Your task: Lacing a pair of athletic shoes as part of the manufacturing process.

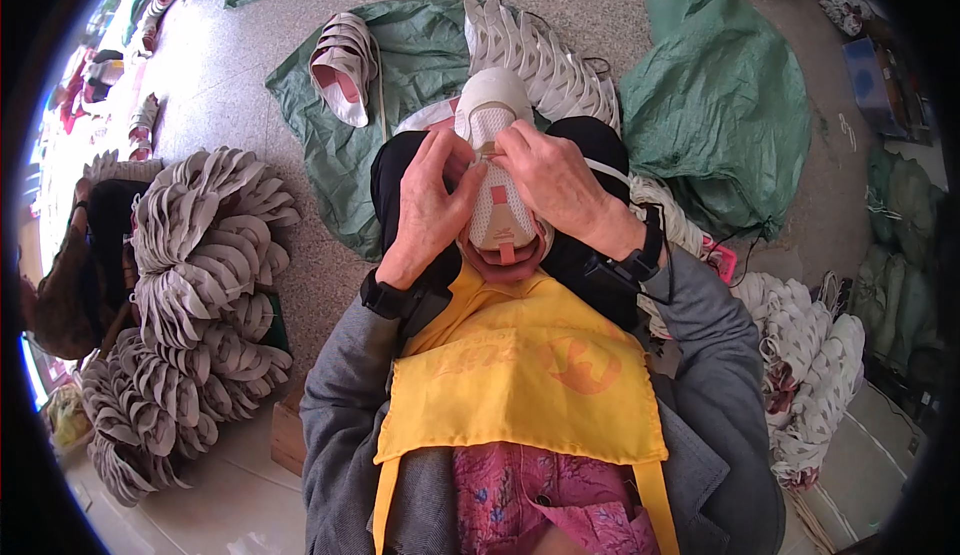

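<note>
A white shoe upper (493, 220) with a mesh tongue and pink lining lies between my knees, its rounded toe pointing away from me. My left hand (432, 200) is closed at its left edge, with the thumb against the tongue and the other fingers curled; what they grip is hidden. From the other side, my right hand (558, 183) pinches a thin, pale strip that looks like a shoelace, low over the shoe's throat. Both sets of fingertips are close together there. A white band (606, 169) runs across my right knee beside the right hand.
A single white upper (345, 70) rests on the green sheet (425, 40) ahead. Nested white uppers (540, 60) curve beyond the toe, and a green sack (720, 115) lies to the right. Grey pieces (200, 255) are heaped at left, more white uppers (810, 355) at right.
</note>
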